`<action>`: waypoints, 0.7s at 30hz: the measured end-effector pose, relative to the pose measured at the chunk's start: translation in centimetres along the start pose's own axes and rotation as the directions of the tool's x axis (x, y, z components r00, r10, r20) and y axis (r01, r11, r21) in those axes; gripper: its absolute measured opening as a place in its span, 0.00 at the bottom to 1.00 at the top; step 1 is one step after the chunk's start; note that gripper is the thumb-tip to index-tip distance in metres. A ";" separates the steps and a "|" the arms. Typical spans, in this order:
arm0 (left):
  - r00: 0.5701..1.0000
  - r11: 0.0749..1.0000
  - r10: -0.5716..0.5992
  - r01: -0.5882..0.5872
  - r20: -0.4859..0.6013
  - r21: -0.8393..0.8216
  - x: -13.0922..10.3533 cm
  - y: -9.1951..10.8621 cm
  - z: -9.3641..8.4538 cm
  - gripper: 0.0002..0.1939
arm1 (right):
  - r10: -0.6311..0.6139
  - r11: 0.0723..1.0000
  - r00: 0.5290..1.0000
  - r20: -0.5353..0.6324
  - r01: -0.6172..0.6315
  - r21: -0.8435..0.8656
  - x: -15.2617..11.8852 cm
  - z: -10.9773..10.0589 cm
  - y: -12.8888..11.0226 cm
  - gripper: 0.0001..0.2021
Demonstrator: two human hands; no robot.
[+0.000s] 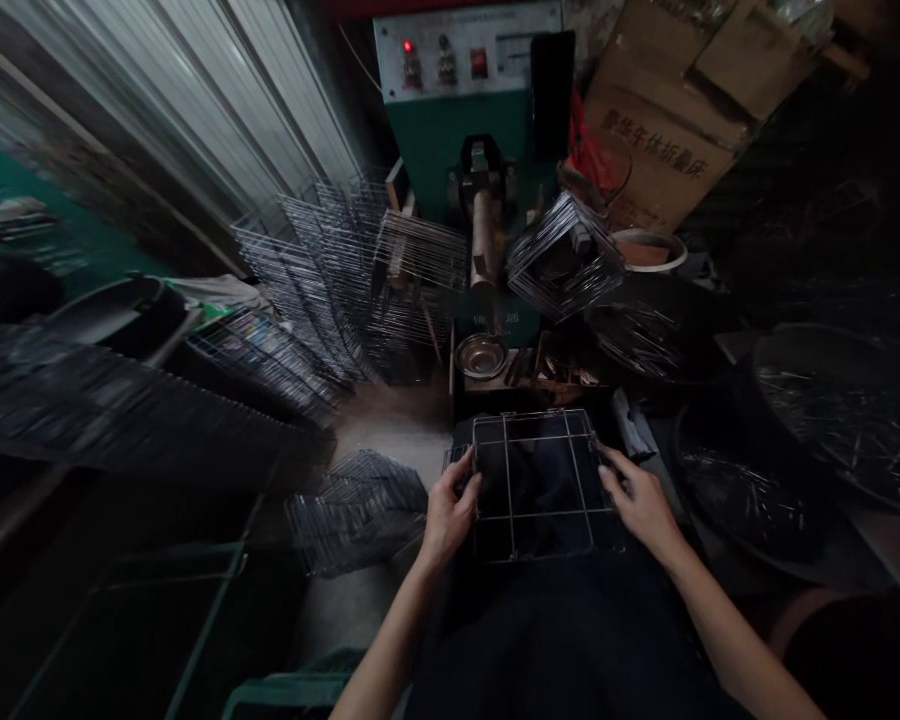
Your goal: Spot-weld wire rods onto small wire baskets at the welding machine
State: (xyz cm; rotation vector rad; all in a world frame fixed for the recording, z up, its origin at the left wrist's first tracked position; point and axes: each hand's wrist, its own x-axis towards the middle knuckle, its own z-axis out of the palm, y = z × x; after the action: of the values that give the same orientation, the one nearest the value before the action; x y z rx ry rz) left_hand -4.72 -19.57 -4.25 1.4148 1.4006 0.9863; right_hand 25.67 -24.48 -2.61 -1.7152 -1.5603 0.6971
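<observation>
A rectangular wire frame (pixel 507 475) with a few crossing wires is held level above my lap. My left hand (pixel 452 505) grips its left edge between thumb and fingers. On the opposite edge, my right hand (pixel 637 500) is closed round the wire in the same way. Beyond the frame stands a green machine (pixel 427 140) with a metal arm (pixel 482 235) pointing toward me. A small metal bowl (pixel 481 356) sits beneath that arm.
Stacks of wire racks (pixel 307 270) stand left of the machine, with another pile (pixel 360 510) on the floor nearer me. Bent wire frames (pixel 562 255) hang at its right. Dark basins of metal pieces (pixel 750 500) line my right side. Cardboard boxes (pixel 660 130) lean behind.
</observation>
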 end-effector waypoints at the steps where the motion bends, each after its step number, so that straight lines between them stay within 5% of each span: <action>1: 1.000 1.000 -0.003 0.003 -0.005 -0.003 -0.2 -0.1 0.0 0.26 | -0.026 0.999 1.000 0.002 0.026 -0.033 -0.2 0.1 0.1 0.22; 4: 1.000 1.000 0.012 -0.012 0.006 -0.005 -0.5 -0.3 -0.2 0.27 | -0.083 0.994 0.996 0.014 0.084 -0.064 -0.3 0.1 0.5 0.22; 7: 0.990 0.999 -0.008 0.015 0.138 -0.048 -0.6 -0.4 -1.5 0.31 | -0.033 0.998 0.996 0.078 0.029 0.054 -0.5 -0.4 1.0 0.25; 11: 0.864 0.982 -0.076 0.151 0.498 -0.113 -0.1 -0.2 -4.2 0.41 | 0.133 0.957 0.924 0.357 -0.214 0.195 -0.9 -2.2 1.5 0.34; 14: 0.811 0.995 -0.055 0.091 0.582 -0.032 1.2 0.6 -5.6 0.44 | 0.134 0.964 0.901 0.412 -0.215 0.157 -0.2 -3.7 1.8 0.34; 16: 0.862 0.992 0.001 -0.064 0.507 0.108 2.3 2.1 -6.4 0.39 | 0.039 0.997 0.929 0.368 -0.058 0.042 0.8 -4.9 1.8 0.29; 19: 0.957 0.886 0.235 -0.284 0.173 0.367 3.0 6.6 -7.8 0.32 | -0.143 0.970 0.962 0.233 0.183 -0.159 2.6 -6.9 0.4 0.22; 21: 0.919 0.816 0.395 -0.351 0.001 0.460 2.0 10.6 -8.7 0.27 | -0.197 0.958 0.975 0.102 0.213 -0.192 3.6 -7.7 -1.5 0.20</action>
State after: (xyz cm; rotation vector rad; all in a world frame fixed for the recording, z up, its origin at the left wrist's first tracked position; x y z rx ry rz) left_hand -9.84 -16.71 8.32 2.0786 1.5185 1.0185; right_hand 31.21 -21.98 3.53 -1.6519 -1.8908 0.5238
